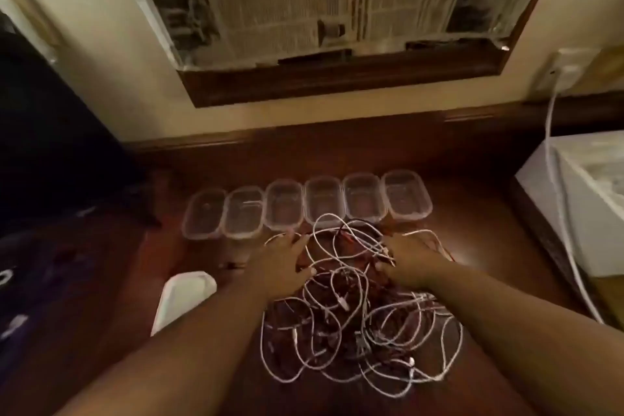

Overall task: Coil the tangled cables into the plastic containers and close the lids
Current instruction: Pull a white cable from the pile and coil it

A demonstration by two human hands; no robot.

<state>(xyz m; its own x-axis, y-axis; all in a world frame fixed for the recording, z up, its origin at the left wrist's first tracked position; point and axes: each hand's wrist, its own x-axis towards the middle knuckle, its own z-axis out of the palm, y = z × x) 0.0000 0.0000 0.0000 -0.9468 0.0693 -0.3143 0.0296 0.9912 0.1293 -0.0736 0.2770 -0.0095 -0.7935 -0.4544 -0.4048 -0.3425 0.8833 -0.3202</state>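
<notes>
A big tangle of white and dark red cables [354, 321] lies on the dark wooden table [479, 240] in front of me. Behind it stands a row of several clear plastic containers [323, 202], side by side, lids on as far as I can tell. My left hand [283, 267] rests palm down on the left side of the pile with fingers spread. My right hand [410, 258] lies on the right side of the pile, fingers over the cables. Whether either hand grips a cable is not visible.
A white oblong object [184, 297] lies left of my left forearm. A white box [574, 206] stands at the right edge, with a white cord [557, 179] running up to a wall socket [567, 73]. A newspaper-covered frame [337, 10] hangs on the wall behind. Dark shapes fill the left.
</notes>
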